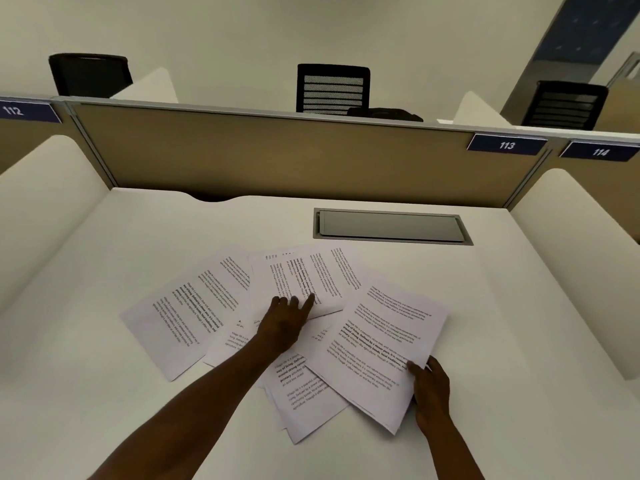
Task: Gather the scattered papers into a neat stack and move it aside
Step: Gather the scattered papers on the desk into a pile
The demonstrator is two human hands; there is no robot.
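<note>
Several printed white sheets lie fanned and overlapping on the white desk (104, 393). The far middle sheet (311, 275) has my left hand (282, 323) lying flat on its near edge, fingers spread and pressing down. The left sheet (187, 313) lies apart from both hands. My right hand (431, 386) grips the near right corner of the right sheet (384, 344), thumb on top, and more pages seem to lie under it. Lower sheets (304, 403) stick out beneath, partly hidden by my left forearm.
A grey cable hatch (391, 226) is set into the desk behind the papers. A tan partition (277, 157) closes the back, white side panels (45, 188) flank the desk. Black chairs (333, 88) stand beyond the partition.
</note>
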